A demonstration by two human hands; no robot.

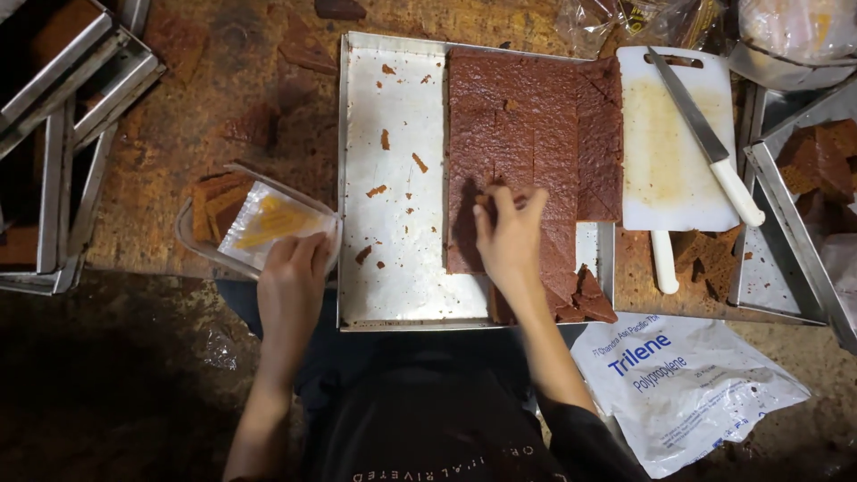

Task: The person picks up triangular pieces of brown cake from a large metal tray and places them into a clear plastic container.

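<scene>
Worn brown tabletop (205,80) fills the scene, with a metal tray (393,295) in the middle. Your right hand (509,236) lies on the brown cake slab (536,116) in the tray's right half, fingers slightly spread, pinching at 1 cut piece. Your left hand (290,281) grips a clear plastic container (259,219) just left of the tray, fingers closed on its near rim. A knife (710,143) rests on the white cutting board (669,170) at right.

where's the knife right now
In the head view the knife lies diagonally on the white cutting board at upper right, just right of the metal tray of brown cake, white handle pointing down-right.
</scene>
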